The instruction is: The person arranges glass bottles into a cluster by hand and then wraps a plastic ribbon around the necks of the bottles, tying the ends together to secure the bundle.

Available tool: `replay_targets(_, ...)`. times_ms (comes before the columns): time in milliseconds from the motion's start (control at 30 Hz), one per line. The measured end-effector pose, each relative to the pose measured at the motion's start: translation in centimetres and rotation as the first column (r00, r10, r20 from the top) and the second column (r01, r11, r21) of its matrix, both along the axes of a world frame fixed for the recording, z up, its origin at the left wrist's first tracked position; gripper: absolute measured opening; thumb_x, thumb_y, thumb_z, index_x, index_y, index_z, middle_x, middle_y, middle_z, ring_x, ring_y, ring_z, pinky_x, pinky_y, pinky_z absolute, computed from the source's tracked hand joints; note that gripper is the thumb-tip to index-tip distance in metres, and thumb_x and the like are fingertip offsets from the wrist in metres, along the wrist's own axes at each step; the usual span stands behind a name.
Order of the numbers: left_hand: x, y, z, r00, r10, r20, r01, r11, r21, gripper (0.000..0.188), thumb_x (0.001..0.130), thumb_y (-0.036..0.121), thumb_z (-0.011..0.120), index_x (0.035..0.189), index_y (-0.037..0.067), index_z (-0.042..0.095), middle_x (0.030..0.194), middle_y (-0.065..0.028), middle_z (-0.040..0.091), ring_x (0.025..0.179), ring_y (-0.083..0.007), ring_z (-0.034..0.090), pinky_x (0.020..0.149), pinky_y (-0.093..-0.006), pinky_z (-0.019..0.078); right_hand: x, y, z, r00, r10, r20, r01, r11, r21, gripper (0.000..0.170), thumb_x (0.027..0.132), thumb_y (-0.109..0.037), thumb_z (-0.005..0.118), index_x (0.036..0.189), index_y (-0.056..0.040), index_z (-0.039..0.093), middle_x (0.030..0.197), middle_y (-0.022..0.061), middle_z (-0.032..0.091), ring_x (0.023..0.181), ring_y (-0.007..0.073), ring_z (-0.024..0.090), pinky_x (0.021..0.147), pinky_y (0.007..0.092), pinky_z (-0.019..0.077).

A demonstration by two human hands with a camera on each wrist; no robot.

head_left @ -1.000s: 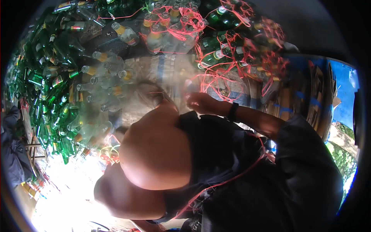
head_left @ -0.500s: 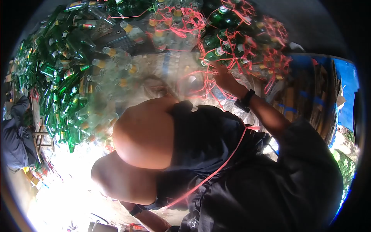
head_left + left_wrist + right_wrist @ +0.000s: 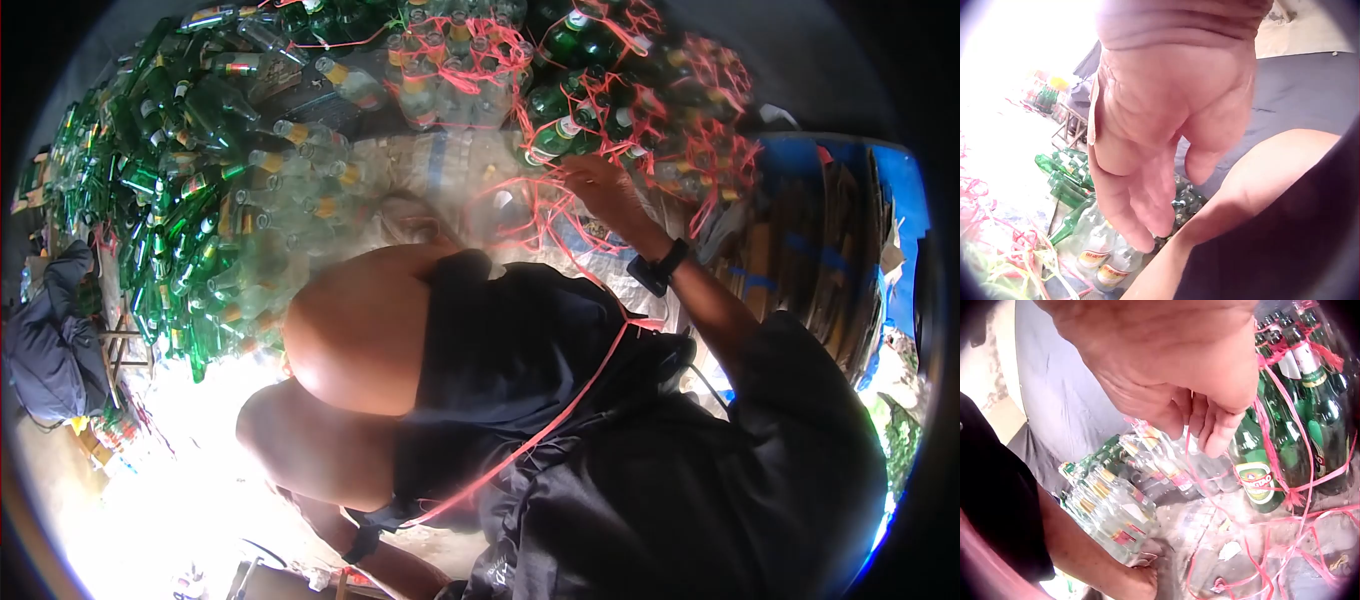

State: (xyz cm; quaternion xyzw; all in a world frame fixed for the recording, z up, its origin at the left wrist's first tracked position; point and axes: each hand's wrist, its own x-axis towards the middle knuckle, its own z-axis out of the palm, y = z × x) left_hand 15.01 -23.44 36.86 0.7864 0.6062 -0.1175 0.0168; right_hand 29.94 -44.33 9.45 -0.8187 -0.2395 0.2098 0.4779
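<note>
Fingers bent, my right hand (image 3: pixel 606 198) is beside tangled pink string (image 3: pixel 545 210) and tied green bottles (image 3: pixel 548 143). In the right wrist view a thin pink strand runs down from the fingers of the right hand (image 3: pixel 1169 378), which pinch it; a labelled green bottle (image 3: pixel 1256 472) stands close by. My left hand (image 3: pixel 1163 131) hangs with relaxed fingers and nothing in it, above clear bottles (image 3: pixel 1113 270) with labels. In the head view my left forearm (image 3: pixel 405 572) shows below the knees, its hand hidden.
Loose green bottles (image 3: pixel 180 265) pile up at the left, with clear bottles (image 3: pixel 295 190) beside them. Bundles tied in pink string (image 3: pixel 465 75) stand at the top. Stacked cardboard (image 3: pixel 790 270) lies at the right. Pink string crosses the lap.
My right hand has moved from near the knee up and right to the string by the green bottles. The left forearm has come into sight at the bottom.
</note>
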Motion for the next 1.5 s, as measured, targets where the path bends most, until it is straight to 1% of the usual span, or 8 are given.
replay_targets(233, 1.5, -0.5, -1.9, 0.98, 0.104, -0.167, -0.036, 0.928, 0.37, 0.043, 0.046, 0.053, 0.089, 0.062, 0.015, 0.076, 0.063, -0.0026, 0.067, 0.067, -0.0183, 0.07, 0.068, -0.0324, 0.0562, -0.4, 1.1, 8.3, 0.998, -0.065, 0.011, 0.063, 0.99, 0.13, 0.02, 0.093, -0.004, 0.072, 0.113, -0.0024, 0.068, 0.097, 0.0055, 0.074, 0.09, 0.011, 0.07, 0.082, 0.0256, 0.0572)
replay_targets(300, -0.7, -1.4, 2.0, 0.979, -0.188, 0.076, 0.195, 0.974, -0.114, 0.045, 0.052, 0.04, 0.089, 0.081, 0.007, 0.076, 0.08, -0.0082, 0.071, 0.073, -0.0196, 0.071, 0.068, -0.0354, 0.0568, -0.3, 1.6, 10.8, 0.996, -0.055, -0.075, 0.063, 0.991, 0.118, 0.021, 0.093, -0.001, 0.071, 0.114, -0.0025, 0.068, 0.099, 0.0042, 0.074, 0.092, 0.0094, 0.069, 0.083, 0.026, 0.057)
replay_targets(533, -9.8, 0.5, 3.3, 0.827, -0.064, 0.559, 0.273, 0.915, -0.299, 0.051, 0.065, 0.027, 0.087, 0.107, 0.003, 0.069, 0.1, -0.0129, 0.069, 0.081, -0.0231, 0.07, 0.07, -0.0381, 0.0576, -0.6, 0.5, 12.3, 0.992, -0.041, -0.115, 0.056, 0.99, 0.132, 0.026, 0.094, -0.001, 0.069, 0.119, -0.0005, 0.067, 0.105, 0.0073, 0.074, 0.097, 0.0122, 0.07, 0.085, 0.0279, 0.0574)
replay_targets(700, -21.0, -1.0, 2.0, 0.72, -0.109, 0.685, 0.57, 0.656, -0.495, 0.058, 0.074, 0.017, 0.084, 0.125, 0.0, 0.064, 0.114, -0.0162, 0.068, 0.087, -0.0255, 0.07, 0.072, -0.04, 0.0581, -0.9, -1.5, 11.9, 0.993, -0.047, -0.11, 0.047, 0.999, -0.002, 0.025, 0.096, -0.002, 0.066, 0.121, -0.0002, 0.066, 0.106, 0.0098, 0.074, 0.1, 0.0149, 0.071, 0.084, 0.0288, 0.0578)
replay_targets(900, -22.0, -3.6, -2.9, 0.662, -0.362, 0.656, 0.727, 0.522, -0.445, 0.024, 0.082, 0.009, 0.076, 0.104, 0.003, 0.071, 0.092, -0.0146, 0.067, 0.077, -0.0355, 0.066, 0.067, -0.0431, 0.0545, -1.9, -2.7, 14.6, 0.975, -0.008, -0.222, -0.009, 0.997, -0.074, 0.024, 0.099, -0.004, 0.062, 0.123, 0.0002, 0.064, 0.091, 0.0058, 0.069, 0.083, 0.0117, 0.067, 0.08, 0.0275, 0.0556)
replay_targets(1067, -21.9, -3.6, -1.3, 0.684, -0.183, 0.706, 0.641, 0.613, -0.462, 0.006, 0.089, 0.005, 0.069, 0.095, 0.002, 0.07, 0.079, -0.0125, 0.066, 0.073, -0.0282, 0.066, 0.064, -0.0368, 0.0522, -6.2, -0.5, 22.0, 0.954, 0.264, -0.141, -0.235, 0.953, 0.191, 0.021, 0.1, -0.009, 0.063, 0.118, 0.0025, 0.067, 0.098, 0.0064, 0.068, 0.088, 0.0126, 0.066, 0.081, 0.0281, 0.0551)
replay_targets(1233, -19.9, -2.1, 2.4, 0.642, 0.207, 0.739, 0.443, 0.686, -0.577, 0.008, 0.092, 0.009, 0.07, 0.095, 0.002, 0.071, 0.08, -0.0134, 0.069, 0.068, -0.0245, 0.067, 0.06, -0.0348, 0.0517, -9.9, 4.0, 25.9, 0.598, 0.779, 0.188, -0.799, 0.56, 0.218, 0.058, 0.085, -0.026, 0.083, 0.13, 0.0039, 0.06, 0.119, 0.019, 0.064, 0.1, 0.0306, 0.067, 0.083, 0.0399, 0.0557)
replay_targets(1500, -20.5, 1.3, 3.4, 0.318, 0.542, 0.778, 0.356, 0.693, -0.628, 0.023, 0.1, 0.022, 0.067, 0.093, 0.0, 0.069, 0.07, -0.0006, 0.062, 0.059, -0.0066, 0.053, 0.051, -0.0234, 0.0388, -11.0, 7.1, 25.9, 0.619, 0.785, 0.024, -0.763, 0.594, 0.255, 0.014, 0.099, -0.012, 0.066, 0.098, 0.0014, 0.069, 0.076, 0.0083, 0.066, 0.063, 0.0174, 0.064, 0.056, 0.0306, 0.0468)
